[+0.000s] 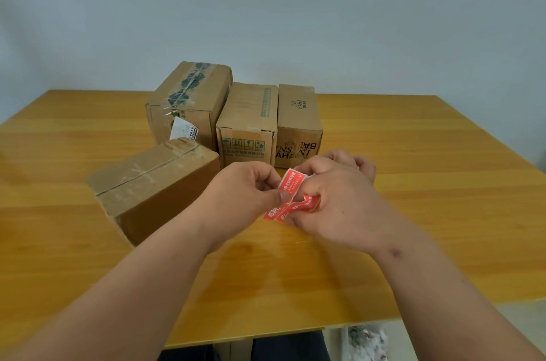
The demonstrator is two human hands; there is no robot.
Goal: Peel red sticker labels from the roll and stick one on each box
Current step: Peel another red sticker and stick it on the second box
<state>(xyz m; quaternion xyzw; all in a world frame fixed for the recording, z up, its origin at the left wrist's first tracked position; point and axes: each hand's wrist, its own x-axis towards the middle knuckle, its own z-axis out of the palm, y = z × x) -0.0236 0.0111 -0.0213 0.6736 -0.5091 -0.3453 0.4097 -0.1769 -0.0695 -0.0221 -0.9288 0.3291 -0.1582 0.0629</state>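
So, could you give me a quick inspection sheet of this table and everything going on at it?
Surface: yellow wooden table, bare around the boxes.
Job's things: four cardboard boxes: nearest box, large taped box, middle box, BAHA-printed box; none shows a red sticker. Red sticker strip held above the table.
Clutter: nothing seen.
Grippers: left hand pinches one sticker; right hand grips the strip.
Cables: nothing seen.
Surroundings: plain pale wall; dark clothing below the table edge.

Plain pale grey-blue wall (pixel 295 6) behind orange-yellow wooden table (pixel 413 154)
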